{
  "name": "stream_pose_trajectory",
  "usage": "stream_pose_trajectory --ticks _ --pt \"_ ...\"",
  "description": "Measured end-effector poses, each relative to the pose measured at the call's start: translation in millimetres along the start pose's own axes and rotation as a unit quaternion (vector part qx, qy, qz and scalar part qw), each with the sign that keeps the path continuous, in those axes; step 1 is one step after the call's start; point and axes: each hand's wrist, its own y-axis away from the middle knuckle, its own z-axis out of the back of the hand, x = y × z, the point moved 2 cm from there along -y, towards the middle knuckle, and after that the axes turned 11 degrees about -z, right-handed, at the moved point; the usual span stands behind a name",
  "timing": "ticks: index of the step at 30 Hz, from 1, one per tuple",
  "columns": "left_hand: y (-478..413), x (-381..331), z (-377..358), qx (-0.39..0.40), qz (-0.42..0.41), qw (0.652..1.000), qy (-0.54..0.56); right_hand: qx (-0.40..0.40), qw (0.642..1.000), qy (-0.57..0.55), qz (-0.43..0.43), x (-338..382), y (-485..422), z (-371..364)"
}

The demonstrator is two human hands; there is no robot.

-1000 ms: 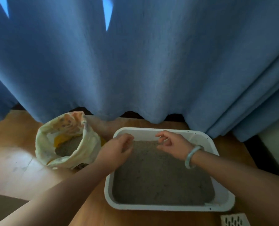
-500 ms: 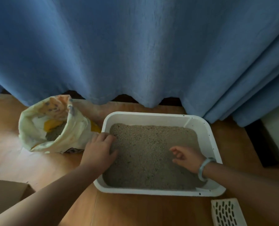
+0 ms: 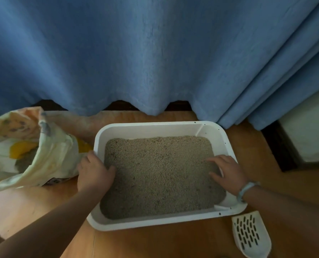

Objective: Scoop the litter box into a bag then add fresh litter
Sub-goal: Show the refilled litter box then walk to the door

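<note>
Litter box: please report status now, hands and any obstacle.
Left hand grips litter box left rim. Right hand open, fingers on litter. Scoop on floor at near right corner, unheld. No obstacle seen.

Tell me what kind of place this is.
Most likely a room in a home, seen at floor level, perhaps by a window. A white litter box sits on a wooden floor below a long blue curtain, with a slotted scoop and an open litter bag beside it.
</note>
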Motion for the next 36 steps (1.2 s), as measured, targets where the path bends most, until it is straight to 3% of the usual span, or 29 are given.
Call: stream_pose_trajectory --ticks 9,13,17,23,27,29,31,34,36 --pt "-12.4 -7.4 -12.1 -0.065 -0.030 0.997 0.005 -0.028 0.999 0.010 0.025 -10.9 -6.1 -6.3" --pt "-10.1 3.1 -13.4 -0.066 -0.078 0.994 -0.043 -0.028 0.999 0.041 0.013 -8.5 -1.8 -10.6" --pt "-2.4 13.7 -13.1 -0.049 -0.111 0.991 -0.052 -0.025 0.998 0.034 -0.049 9.7 6.7 -9.4" --pt "11.6 -25.5 -20.2 -0.109 -0.192 0.975 -0.004 -0.016 0.985 -0.021 -0.168 59.5 38.6 -13.3" --pt "32.8 -69.7 -41.6 -0.053 -0.198 0.977 0.058 -0.001 0.985 -0.030 -0.173 84.8 60.6 4.0" --pt "41.0 -75.4 -49.0 -0.018 -0.258 0.965 0.052 0.013 0.985 -0.039 -0.168 87.7 68.2 10.7" --pt "42.7 -69.7 -50.1 0.014 -0.320 0.946 0.051 -0.010 0.980 -0.089 -0.180 87.7 73.3 10.8" --pt "41.9 -49.7 -51.5 0.046 -0.311 0.948 0.054 -0.080 0.962 -0.179 -0.191 82.1 77.3 3.6" --pt "42.6 -40.1 -52.1 0.052 -0.306 0.950 0.040 -0.081 0.961 -0.191 -0.184 71.3 80.5 -6.1"
